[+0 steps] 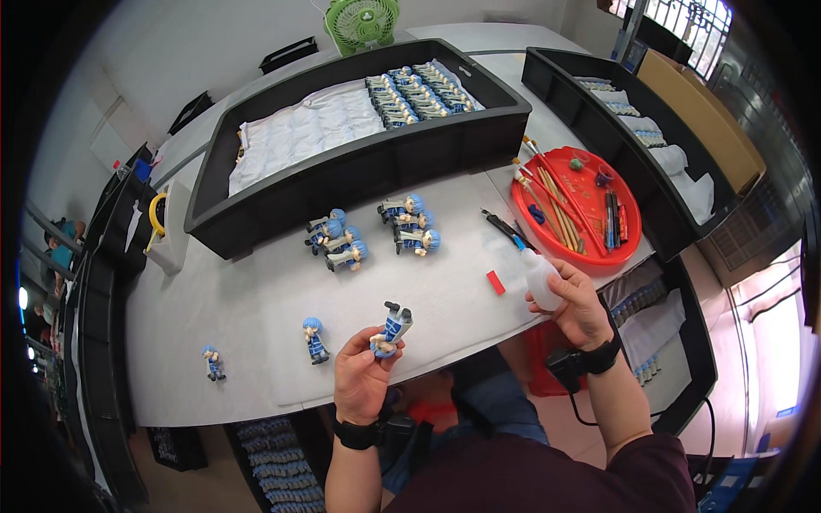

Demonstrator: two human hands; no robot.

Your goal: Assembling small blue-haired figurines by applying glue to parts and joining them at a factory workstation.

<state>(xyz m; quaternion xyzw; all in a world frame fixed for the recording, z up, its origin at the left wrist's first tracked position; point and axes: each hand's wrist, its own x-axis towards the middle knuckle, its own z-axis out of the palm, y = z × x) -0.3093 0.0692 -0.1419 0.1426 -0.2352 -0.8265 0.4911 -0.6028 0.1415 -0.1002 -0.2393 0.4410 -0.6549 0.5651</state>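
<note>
My left hand [363, 376] pinches a small blue-haired figurine [392, 330], held head down with its dark shoes up, just over the table's front edge. In my right hand [579, 305] is a translucent white squeeze bottle [542, 280], with the fingers wrapped round it. Left of my left hand, a like figurine [315, 339] lies on the white table, and another figurine [212, 362] lies farther left. Two groups of figurines lie beyond: a left cluster [336, 239] and a right cluster [410, 224]. A red rectangular piece [495, 283] lies near the bottle.
A large black tray [359, 141] with rows of figurines on white cloth stands behind. At right, a red round tray [629, 242] holds brushes, pens and small pots. Dark pens [505, 227] lie beside it. Another black tray [616, 111] stands farther right; a green fan [363, 24] stands behind.
</note>
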